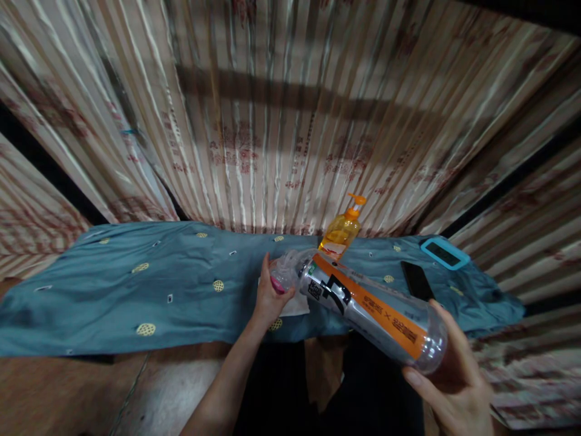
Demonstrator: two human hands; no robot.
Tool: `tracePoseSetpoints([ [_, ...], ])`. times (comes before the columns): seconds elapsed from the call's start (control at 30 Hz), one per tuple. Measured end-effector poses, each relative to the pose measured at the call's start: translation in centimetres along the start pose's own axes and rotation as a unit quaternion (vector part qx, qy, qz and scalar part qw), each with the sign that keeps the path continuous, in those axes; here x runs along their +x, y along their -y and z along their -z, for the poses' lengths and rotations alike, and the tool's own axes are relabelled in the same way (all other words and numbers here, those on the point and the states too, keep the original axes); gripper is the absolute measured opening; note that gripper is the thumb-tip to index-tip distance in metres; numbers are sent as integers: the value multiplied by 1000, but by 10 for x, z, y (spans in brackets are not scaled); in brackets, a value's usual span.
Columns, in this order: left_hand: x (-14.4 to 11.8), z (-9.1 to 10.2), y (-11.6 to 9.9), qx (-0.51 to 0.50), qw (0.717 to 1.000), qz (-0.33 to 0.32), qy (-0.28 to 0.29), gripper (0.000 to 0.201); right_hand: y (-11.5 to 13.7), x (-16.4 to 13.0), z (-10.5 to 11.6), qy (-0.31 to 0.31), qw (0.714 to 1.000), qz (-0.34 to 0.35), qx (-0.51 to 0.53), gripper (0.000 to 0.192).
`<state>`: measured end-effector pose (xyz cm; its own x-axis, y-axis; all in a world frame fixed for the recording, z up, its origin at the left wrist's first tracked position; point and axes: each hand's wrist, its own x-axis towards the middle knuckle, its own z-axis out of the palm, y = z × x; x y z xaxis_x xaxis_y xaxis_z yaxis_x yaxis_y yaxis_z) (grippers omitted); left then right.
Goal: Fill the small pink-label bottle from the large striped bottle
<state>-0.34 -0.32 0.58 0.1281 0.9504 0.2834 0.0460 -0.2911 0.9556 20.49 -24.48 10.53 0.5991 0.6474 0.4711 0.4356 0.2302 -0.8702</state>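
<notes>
A large clear plastic bottle (367, 303) with an orange, silver and black label lies tilted in the air, its neck end lower-left-facing and its base to the right. My right hand (458, 369) is closed around the base. At the neck end, my left hand (270, 297) grips a small clear container (285, 272) with a pink part (276, 286); its exact kind is hard to make out. The bottle's mouth meets or overlaps this container, and whether they touch is unclear. Below them, a white sheet or cloth (297, 304) lies on the table, partly covered.
A teal patterned cloth (181, 309) covers the long table. Behind the bottle stands a pump bottle of yellow liquid (340, 233). A black phone (416, 280) and a blue-framed device (445, 253) lie at the right. Striped curtains (272, 121) hang along the back and sides.
</notes>
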Motion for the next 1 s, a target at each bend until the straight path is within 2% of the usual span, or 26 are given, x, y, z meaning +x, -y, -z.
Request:
tracePoseSetpoints([
  [0.37,0,1,-6,-9,1000,2,14,122,-1,-1,2,-4,1000,10,-27,88],
  [0.6,0,1,-5,-4,1000,-3,3,121,-13,0,17,48,998,-1,-34,98],
  [1.0,-1,1,-3,-3,1000,-5,9,120,-14,-3,17,35,999,-17,-28,109],
])
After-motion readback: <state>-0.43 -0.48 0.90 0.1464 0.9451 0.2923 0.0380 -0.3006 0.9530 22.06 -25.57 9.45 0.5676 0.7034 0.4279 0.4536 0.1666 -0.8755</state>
